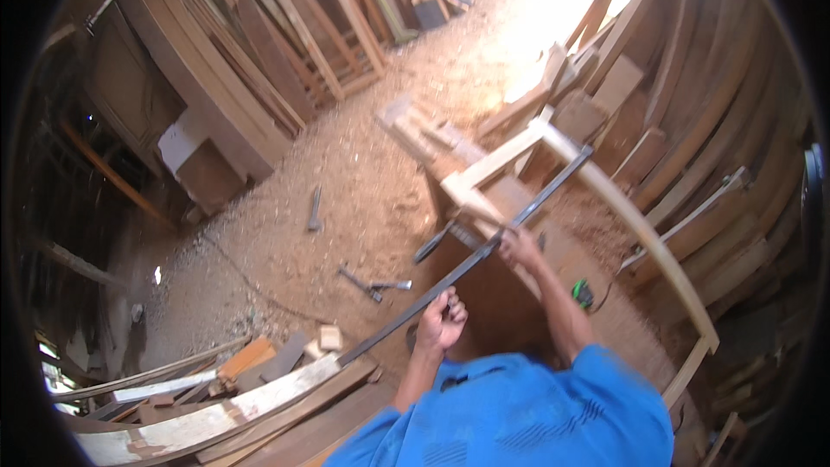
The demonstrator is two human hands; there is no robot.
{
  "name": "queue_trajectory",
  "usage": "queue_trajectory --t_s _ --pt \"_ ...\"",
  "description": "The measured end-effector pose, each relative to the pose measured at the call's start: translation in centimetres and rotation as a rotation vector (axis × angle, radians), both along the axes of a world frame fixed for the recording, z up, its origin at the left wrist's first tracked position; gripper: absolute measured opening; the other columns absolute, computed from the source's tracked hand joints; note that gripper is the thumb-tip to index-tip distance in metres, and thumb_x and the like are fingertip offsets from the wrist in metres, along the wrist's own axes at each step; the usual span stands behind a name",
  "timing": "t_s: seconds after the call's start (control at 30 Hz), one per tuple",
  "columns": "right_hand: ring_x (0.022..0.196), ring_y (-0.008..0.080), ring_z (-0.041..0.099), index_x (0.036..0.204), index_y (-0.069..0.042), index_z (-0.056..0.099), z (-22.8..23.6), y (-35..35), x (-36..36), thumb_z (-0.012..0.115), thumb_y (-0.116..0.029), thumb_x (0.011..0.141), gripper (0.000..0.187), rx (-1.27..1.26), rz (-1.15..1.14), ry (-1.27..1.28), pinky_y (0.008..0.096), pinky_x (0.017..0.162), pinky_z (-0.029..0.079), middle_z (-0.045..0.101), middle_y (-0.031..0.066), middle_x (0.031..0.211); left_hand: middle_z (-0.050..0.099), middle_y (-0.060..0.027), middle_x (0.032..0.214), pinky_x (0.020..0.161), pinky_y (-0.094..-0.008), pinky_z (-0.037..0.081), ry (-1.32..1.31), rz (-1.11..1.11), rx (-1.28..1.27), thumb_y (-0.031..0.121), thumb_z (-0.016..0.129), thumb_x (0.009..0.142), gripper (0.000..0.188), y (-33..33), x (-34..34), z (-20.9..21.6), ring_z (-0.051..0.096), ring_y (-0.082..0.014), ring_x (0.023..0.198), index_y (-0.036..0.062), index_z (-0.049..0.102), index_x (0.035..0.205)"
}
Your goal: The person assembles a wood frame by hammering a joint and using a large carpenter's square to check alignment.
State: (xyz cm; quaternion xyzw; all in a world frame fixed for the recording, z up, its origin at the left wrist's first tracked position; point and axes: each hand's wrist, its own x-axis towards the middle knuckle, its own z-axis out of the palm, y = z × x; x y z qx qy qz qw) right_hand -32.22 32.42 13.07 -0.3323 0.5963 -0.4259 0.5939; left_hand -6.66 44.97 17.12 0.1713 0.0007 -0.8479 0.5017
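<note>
A long dark metal bar clamp (406, 316) runs slantwise from the wooden offcuts at the lower left up across a pale wooden frame (635, 223). My left hand (442, 320) is closed at the clamp's lower part, fingers curled; something small and dark shows between them. Farther up the bar, beside the frame's near corner, my right hand (520, 249) grips the clamp; its fingertips are partly hidden. The frame rests on a wooden bench (562, 264), with one side reaching toward the lower right. Left of my right hand, a dark-handled tool (435, 242) lies by the bench edge.
A green and black tape measure (582, 294) sits on the bench. Hammer-like tools (315, 209) lie on the sawdust-covered ground (259, 242). Planks (199, 86) lean at the far left; curved timbers (718, 112) crowd the right. Wood pieces (259, 398) are stacked at the lower left.
</note>
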Motion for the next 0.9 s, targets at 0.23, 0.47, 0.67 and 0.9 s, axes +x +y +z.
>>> queue_trajectory --t_s 0.23,0.47,0.67,0.9 --pt "0.058 0.007 0.053 0.113 -0.009 0.056 -2.6 -1.1 2.4 0.053 -0.028 0.102 0.022 0.052 -0.283 -0.222 0.0214 0.05 0.045 0.061 0.0017 0.078 0.071 -0.0079 0.099 0.085 -0.0376 0.054 -0.029 -0.023 0.189 0.019 0.061 0.098 0.019 -6.4 8.9 0.1 0.066 -0.0242 0.095 0.006 0.068 0.109" --pt "0.064 0.0059 0.055 0.132 0.0 0.051 0.8 1.6 7.0 0.053 -0.024 0.102 0.039 0.049 -0.356 0.24 0.0201 0.052 0.044 0.064 0.0072 0.092 0.071 -0.0109 0.104 0.089 -0.0396 0.054 -0.044 -0.064 0.277 0.019 0.062 0.097 0.018 -9.3 11.9 1.5 0.066 -0.0268 0.102 0.005 0.069 0.106" --pt "0.054 0.0087 0.048 0.154 -0.018 0.024 3.1 -2.0 8.2 0.055 -0.037 0.101 0.064 0.107 -0.366 0.022 0.023 0.042 0.042 0.058 0.0068 0.088 0.063 0.0003 0.086 0.061 -0.0275 0.041 -0.389 -0.03 0.08 0.022 0.067 0.094 0.021 -8.4 17.4 -1.9 0.051 -0.0113 0.069 0.0053 0.068 0.108" --pt "0.046 0.011 0.046 0.1 -0.014 0.055 -3.3 -5.2 8.0 0.059 -0.035 0.098 0.022 0.028 -0.375 -0.139 0.0259 0.037 0.035 0.052 0.0001 0.065 0.049 0.0046 0.064 0.04 -0.0223 0.03 -0.779 -0.205 0.353 0.024 0.059 0.095 0.015 -2.9 25.9 -4.4 0.035 -0.0066 0.04 0.0102 0.066 0.096"
